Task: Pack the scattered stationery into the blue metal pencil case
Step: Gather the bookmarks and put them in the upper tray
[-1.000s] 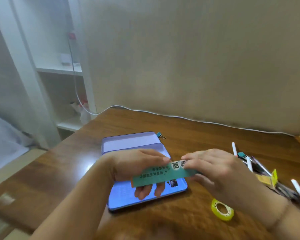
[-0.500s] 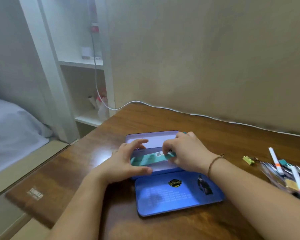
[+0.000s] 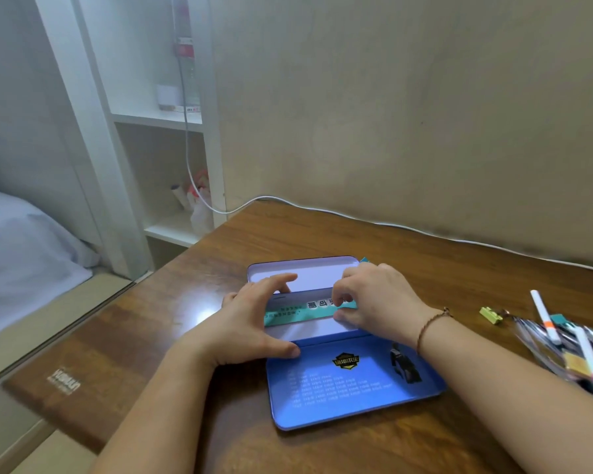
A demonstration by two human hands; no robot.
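Blue metal pencil case (image 3: pixel 353 391) is shown open on the tabletop (image 3: pixel 425 268); a green ruler (image 3: pixel 300 311), long axis left-right, is pinched over its tray by the right hand (image 3: pixel 377 302) and steadied by the spread left hand (image 3: pixel 250 323).

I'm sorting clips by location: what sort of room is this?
Probably a bedroom or dorm room: a bed lies left of a wooden desk, with white shelves against the wall.

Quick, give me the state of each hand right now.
Left hand: open, fingers spread beside the green card in the pencil case.
Right hand: pinching the green card's right end.
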